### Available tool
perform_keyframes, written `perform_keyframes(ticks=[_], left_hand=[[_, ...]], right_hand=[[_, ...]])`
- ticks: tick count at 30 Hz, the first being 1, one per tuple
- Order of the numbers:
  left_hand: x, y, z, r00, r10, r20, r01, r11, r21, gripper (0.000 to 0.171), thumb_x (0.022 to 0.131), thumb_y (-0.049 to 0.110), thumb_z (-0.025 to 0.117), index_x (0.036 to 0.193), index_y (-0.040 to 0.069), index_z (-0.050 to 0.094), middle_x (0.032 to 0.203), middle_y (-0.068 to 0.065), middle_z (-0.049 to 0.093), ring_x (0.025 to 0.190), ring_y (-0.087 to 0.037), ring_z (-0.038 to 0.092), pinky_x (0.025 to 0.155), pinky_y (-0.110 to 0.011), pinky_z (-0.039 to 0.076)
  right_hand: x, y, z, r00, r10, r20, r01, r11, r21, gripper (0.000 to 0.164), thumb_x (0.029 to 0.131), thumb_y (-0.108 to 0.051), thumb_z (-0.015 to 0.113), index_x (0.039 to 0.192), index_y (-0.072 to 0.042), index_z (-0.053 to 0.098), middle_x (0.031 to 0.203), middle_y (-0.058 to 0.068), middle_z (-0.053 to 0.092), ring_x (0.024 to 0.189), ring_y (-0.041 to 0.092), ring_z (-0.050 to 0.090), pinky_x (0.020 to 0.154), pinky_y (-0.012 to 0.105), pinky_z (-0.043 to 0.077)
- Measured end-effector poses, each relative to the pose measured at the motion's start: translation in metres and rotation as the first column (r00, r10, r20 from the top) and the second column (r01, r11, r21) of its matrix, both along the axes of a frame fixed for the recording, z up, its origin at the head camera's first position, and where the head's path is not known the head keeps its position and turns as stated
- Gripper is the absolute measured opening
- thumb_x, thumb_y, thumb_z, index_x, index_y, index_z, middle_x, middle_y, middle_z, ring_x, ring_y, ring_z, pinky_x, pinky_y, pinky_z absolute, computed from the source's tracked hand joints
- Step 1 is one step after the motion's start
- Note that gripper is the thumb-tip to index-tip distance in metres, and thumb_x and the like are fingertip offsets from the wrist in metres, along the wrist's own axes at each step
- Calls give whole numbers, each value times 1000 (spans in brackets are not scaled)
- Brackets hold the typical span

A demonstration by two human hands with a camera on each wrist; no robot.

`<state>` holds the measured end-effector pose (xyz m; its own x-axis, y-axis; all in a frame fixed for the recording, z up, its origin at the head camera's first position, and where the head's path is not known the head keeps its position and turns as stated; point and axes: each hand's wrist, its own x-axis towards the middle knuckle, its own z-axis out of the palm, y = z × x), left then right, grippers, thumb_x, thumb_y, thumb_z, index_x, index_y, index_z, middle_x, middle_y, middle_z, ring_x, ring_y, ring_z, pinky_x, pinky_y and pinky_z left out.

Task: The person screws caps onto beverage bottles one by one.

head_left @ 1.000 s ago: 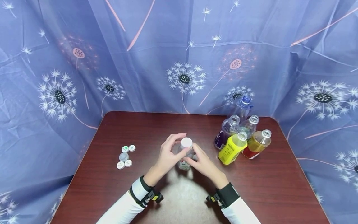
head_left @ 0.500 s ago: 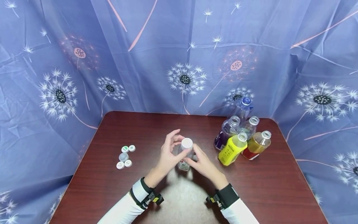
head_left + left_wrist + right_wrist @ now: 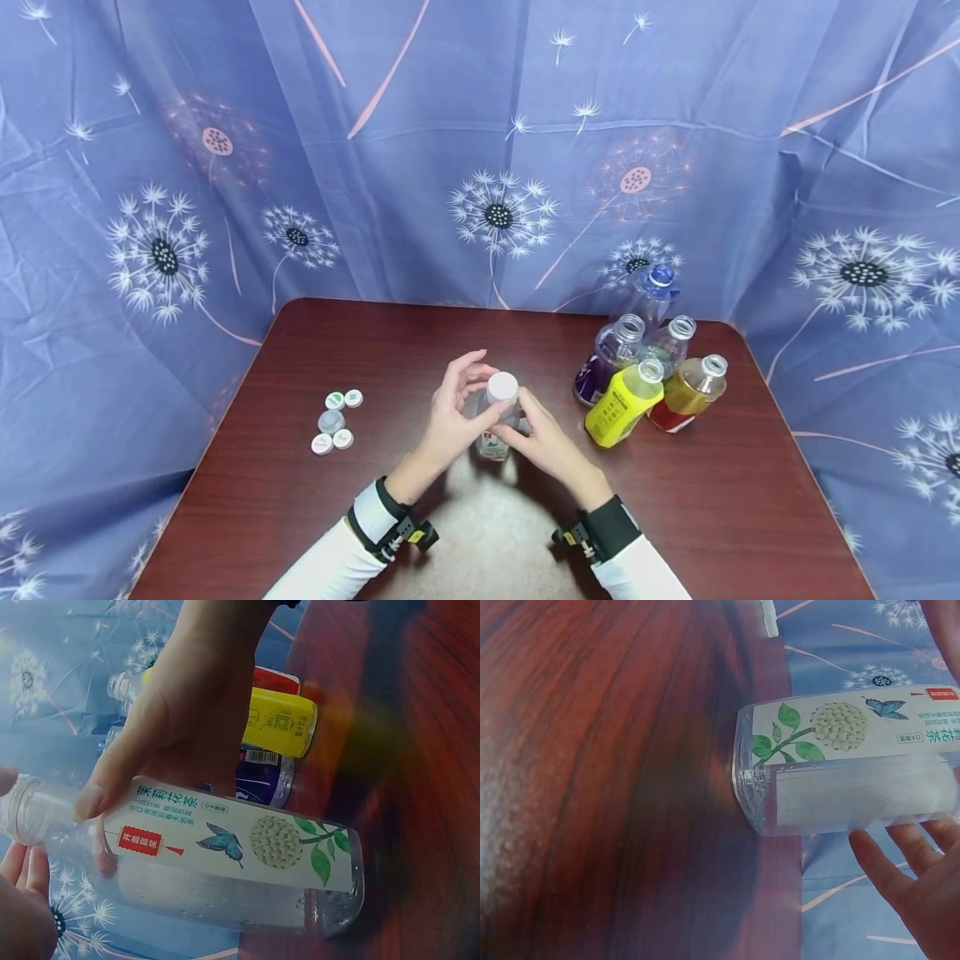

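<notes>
A clear plastic bottle (image 3: 495, 447) with a flower-and-butterfly label (image 3: 247, 836) stands upright on the table, a white cap (image 3: 502, 386) on its neck. My left hand (image 3: 455, 417) is at the cap, thumb on the near side and fingers curved round the far left side; its index finger is raised. My right hand (image 3: 546, 437) grips the bottle's upper body, thumb in front. In the left wrist view the right thumb (image 3: 91, 801) presses near the label's upper end. The right wrist view shows the right fingers (image 3: 885, 862) beside the bottle wall.
To the right stand several uncapped bottles: a purple-labelled one (image 3: 596, 375), a yellow one (image 3: 618, 410), a red-and-yellow one (image 3: 684, 396) and a clear one (image 3: 667, 346). Behind them is a blue-topped bottle (image 3: 660, 283). Several loose caps (image 3: 332, 422) lie on the brown table (image 3: 262, 500) at left.
My left index finger has lifted and straightened away from the cap since a second ago. The right hand and the bottle stay in place.
</notes>
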<state>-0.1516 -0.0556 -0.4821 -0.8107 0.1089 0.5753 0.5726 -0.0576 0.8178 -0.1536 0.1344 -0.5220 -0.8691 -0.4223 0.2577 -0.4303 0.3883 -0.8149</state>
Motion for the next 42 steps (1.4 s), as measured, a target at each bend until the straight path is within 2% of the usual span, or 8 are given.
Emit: perform_keyframes(ticks=[6,10,16,20,23,28,33,42], left_hand=[[-1,1,0,1000,17,-1,-17,1000,-10,74,80,-10,84,143,-5,46,118,-23,68,111,-25,66,98,-33,56],[-1,0,-1,1000,5,5,-5,1000,-6,72,81,-10,82,143,-7,46,120,-25,68,113,-23,66,100,-32,55],[-2,1,1,1000,14,7,-14,1000,-18,80,78,-10,85,147,0,45,120,-25,68,113,-25,66,99,-33,55],[-3,1,1,1000,23,-5,-23,1000,-16,77,80,-10,84,146,-3,46,118,-25,68,111,-28,66,98,-34,56],[-3,0,0,1000,7,-6,-7,1000,-9,77,80,-12,82,147,-4,46,119,-27,69,112,-30,67,99,-34,56],[-2,-1,1,1000,-1,-5,1,1000,-28,82,79,-12,84,150,-1,43,121,-26,69,114,-28,66,100,-32,55],[-2,0,1,1000,12,-13,-12,1000,-23,79,80,-11,83,149,0,46,119,-23,70,113,-26,67,99,-31,55],[-2,1,-1,999,18,-31,-19,999,-31,80,79,-10,84,149,-2,46,122,-24,68,113,-29,66,99,-31,55]], right_hand=[[-1,0,0,1000,7,1,-7,1000,-6,49,96,-15,76,139,-9,53,134,10,61,123,19,58,102,45,54],[0,0,-1,1000,6,7,-6,1000,-3,50,97,-16,76,140,-11,53,134,8,61,122,18,58,101,43,54],[-2,0,0,1000,11,-20,-11,1000,-16,45,96,-13,76,136,-10,55,129,8,62,119,17,58,99,41,55],[-1,-1,0,1000,13,-13,-13,1000,-20,43,96,-15,75,134,-10,55,129,8,63,118,16,59,98,41,55],[-1,-2,0,1000,15,-12,-15,1000,-19,43,96,-14,75,134,-9,55,128,9,63,118,17,59,98,41,56],[0,-1,-1,1000,8,-11,-8,1000,-11,45,96,-13,75,135,-8,54,131,10,62,121,17,58,101,43,54],[0,-2,-2,1000,12,-9,-12,1000,-16,45,96,-15,75,135,-9,54,132,10,62,121,17,58,100,42,55],[0,-2,-2,1000,12,-9,-12,1000,-16,46,96,-14,75,136,-8,53,133,11,61,122,19,58,101,45,54]])
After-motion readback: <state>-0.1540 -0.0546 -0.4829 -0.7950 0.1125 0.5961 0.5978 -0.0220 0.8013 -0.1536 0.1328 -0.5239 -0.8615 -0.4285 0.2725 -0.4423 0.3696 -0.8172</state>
